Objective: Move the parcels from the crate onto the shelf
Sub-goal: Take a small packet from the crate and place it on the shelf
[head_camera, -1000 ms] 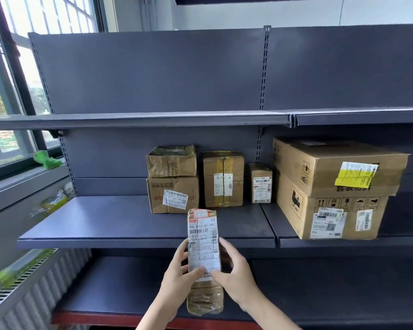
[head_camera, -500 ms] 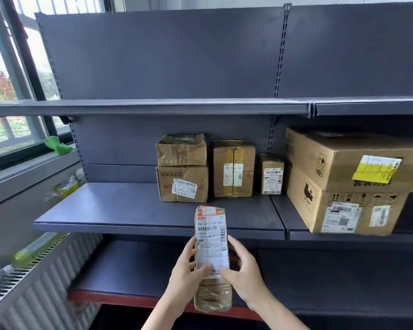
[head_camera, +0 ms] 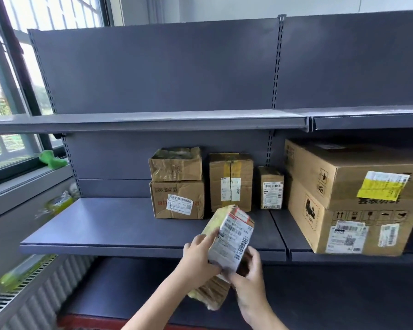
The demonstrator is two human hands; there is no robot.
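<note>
A long narrow parcel (head_camera: 229, 236), taped brown with a white barcode label, is held in both hands in front of the middle shelf (head_camera: 110, 225). Its top end tilts to the right and reaches over the shelf's front edge. My left hand (head_camera: 199, 258) grips its left side, fingers along the label edge. My right hand (head_camera: 249, 279) grips its lower right side. Several brown parcels stand on the shelf behind: two stacked boxes (head_camera: 178, 184), a taller box (head_camera: 230, 182) and a small box (head_camera: 271, 188). The crate is out of view.
Two large cartons (head_camera: 348, 198) are stacked on the right shelf section. The upper shelf (head_camera: 153, 120) and the dark bottom shelf (head_camera: 320, 294) hold nothing in view. A window, sill and radiator with green items (head_camera: 54, 158) lie to the left.
The parcel has risen toward the middle shelf and tipped from upright to leaning right. Both hands shifted with it, and the view moved closer to the shelf.
</note>
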